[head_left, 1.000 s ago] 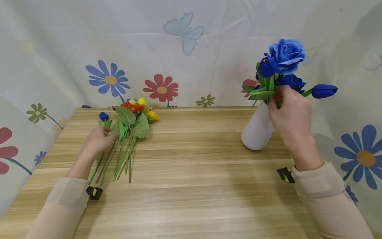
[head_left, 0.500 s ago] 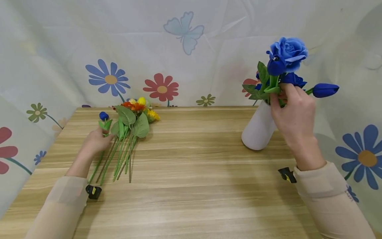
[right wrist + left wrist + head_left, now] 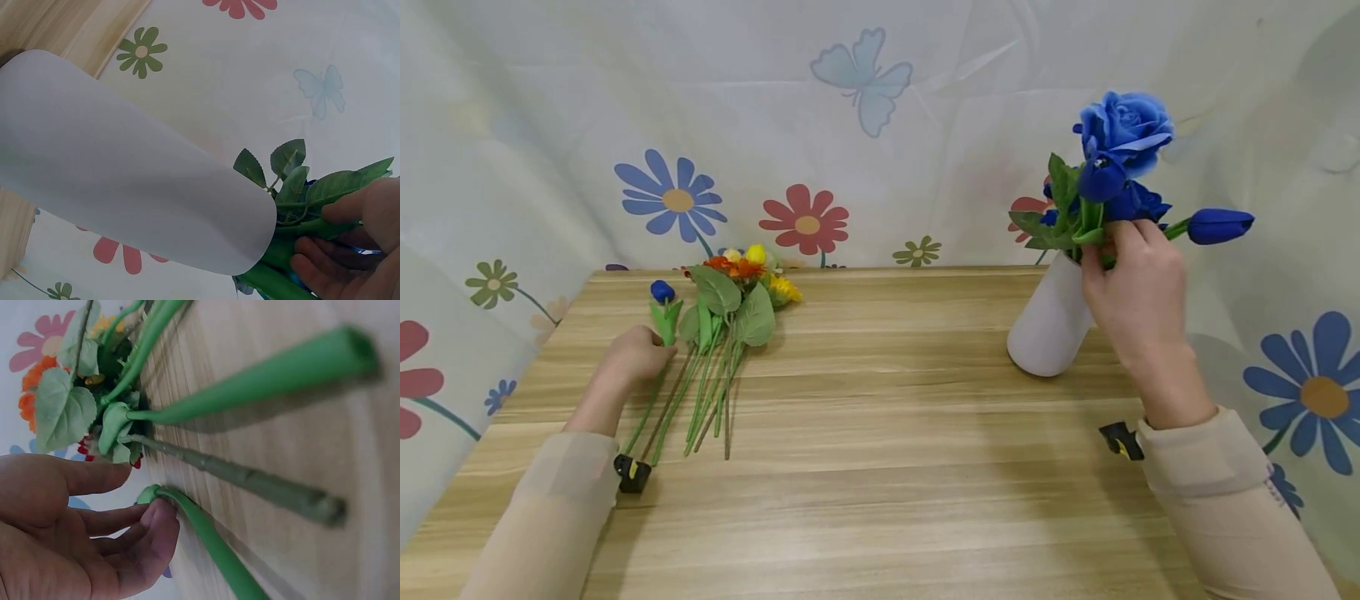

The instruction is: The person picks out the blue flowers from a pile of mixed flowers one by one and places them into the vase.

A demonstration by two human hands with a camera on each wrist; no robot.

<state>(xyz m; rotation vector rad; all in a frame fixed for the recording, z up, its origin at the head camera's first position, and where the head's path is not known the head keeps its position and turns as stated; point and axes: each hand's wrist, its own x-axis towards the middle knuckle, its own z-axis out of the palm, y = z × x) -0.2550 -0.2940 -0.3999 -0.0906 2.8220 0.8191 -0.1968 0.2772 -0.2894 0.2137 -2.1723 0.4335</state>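
A white vase (image 3: pixel 1048 325) leans at the right, holding a large blue rose (image 3: pixel 1129 129), darker blue blooms and a blue tulip (image 3: pixel 1221 226) jutting right. Just above its mouth my right hand (image 3: pixel 1138 292) pinches the green stem of another blue tulip (image 3: pixel 1102 180); in the right wrist view the stem (image 3: pixel 322 227) runs between thumb and fingers. At the left, my left hand (image 3: pixel 638 354) is at a small blue tulip (image 3: pixel 662 292) lying on the table. Its fingertips touch the green stem (image 3: pixel 209 537) in the left wrist view, with the thumb held apart.
Beside the left hand lies a bunch of orange flowers (image 3: pixel 745 268), yellow flowers (image 3: pixel 784 289) and broad leaves (image 3: pixel 755 318), stems toward the front. A flower-printed curtain (image 3: pixel 955 150) hangs behind the wooden table (image 3: pixel 880 433).
The right hand's tulip has turned and shifted right, and its bloom now sits lower before the rose. My left hand has drawn slightly left, away from the bunch, to the small tulip's stem.
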